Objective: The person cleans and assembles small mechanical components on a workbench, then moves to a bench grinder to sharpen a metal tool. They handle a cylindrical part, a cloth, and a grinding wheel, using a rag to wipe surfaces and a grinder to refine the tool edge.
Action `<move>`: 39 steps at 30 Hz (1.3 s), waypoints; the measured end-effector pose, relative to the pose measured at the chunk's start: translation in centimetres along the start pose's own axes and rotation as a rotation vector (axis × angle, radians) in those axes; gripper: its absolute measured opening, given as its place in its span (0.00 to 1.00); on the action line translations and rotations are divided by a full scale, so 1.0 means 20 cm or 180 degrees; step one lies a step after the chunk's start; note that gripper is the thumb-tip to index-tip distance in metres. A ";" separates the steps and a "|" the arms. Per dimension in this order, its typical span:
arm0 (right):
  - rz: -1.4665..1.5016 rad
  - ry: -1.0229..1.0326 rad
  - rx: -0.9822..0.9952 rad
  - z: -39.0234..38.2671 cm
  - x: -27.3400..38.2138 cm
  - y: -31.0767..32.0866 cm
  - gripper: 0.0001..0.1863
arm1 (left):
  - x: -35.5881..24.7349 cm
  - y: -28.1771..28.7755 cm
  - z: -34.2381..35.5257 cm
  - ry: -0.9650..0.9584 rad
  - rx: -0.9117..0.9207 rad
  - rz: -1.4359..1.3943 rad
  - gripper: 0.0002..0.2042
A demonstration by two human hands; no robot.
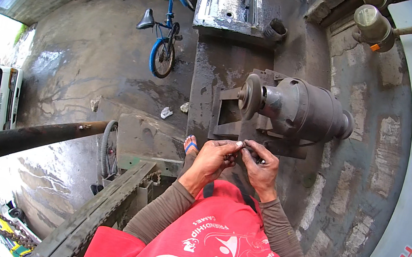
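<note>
My left hand (213,160) and my right hand (262,171) meet in front of my chest, fingertips almost touching. The fingers of both are closed in a pinch. Whatever lies between them is too small and too covered to name. A short bit with a pale end (262,161) shows by my right fingers; its kind is unclear. Just beyond my hands sits a dark, grimy electric motor (307,110), its round pulley wheel (250,97) pointing left. Under it is a rusty metal base frame (226,128). Neither hand touches the motor.
A blue bicycle (164,48) stands on the stained floor beyond. A wooden beam (93,213) with chain and a dark pole (31,144) cross the left side. A metal trough (230,2) lies at the far end. Along the right run a block wall (347,163) and grey signboard (395,236).
</note>
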State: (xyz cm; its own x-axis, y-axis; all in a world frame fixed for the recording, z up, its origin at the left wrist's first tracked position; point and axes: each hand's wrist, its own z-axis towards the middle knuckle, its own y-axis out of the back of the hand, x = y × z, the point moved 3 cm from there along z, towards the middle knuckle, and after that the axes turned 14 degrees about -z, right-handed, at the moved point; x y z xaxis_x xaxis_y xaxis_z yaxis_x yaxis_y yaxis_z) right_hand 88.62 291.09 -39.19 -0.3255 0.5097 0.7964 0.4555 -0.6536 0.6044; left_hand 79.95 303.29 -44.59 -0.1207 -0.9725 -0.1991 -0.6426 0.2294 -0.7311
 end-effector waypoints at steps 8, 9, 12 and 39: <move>0.0175 -0.0342 -0.0014 0.09 -0.07 -0.05 0.14 | -0.01 0.00 0.15 0.0128 -0.0179 -0.0405 0.09; 0.0122 -0.0388 -0.0057 0.10 -0.09 -0.06 0.14 | -0.01 -0.01 0.17 0.0098 -0.0210 -0.0487 0.08; -0.0009 -0.0662 -0.0133 0.14 -0.12 -0.09 0.14 | 0.00 -0.01 0.21 0.0166 -0.0341 -0.0927 0.07; 0.1025 -0.1107 -0.0409 0.18 -0.11 -0.15 0.13 | -0.01 -0.02 0.24 0.0242 -0.0079 -0.1329 0.07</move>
State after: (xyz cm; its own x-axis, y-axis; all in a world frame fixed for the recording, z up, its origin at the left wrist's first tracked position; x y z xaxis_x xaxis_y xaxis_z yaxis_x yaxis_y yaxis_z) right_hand 90.96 293.90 -42.83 0.1210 0.4126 0.9028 0.3746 -0.8613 0.3434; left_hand 83.84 303.56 -47.41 0.0989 -0.9821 0.1602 -0.6661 -0.1849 -0.7225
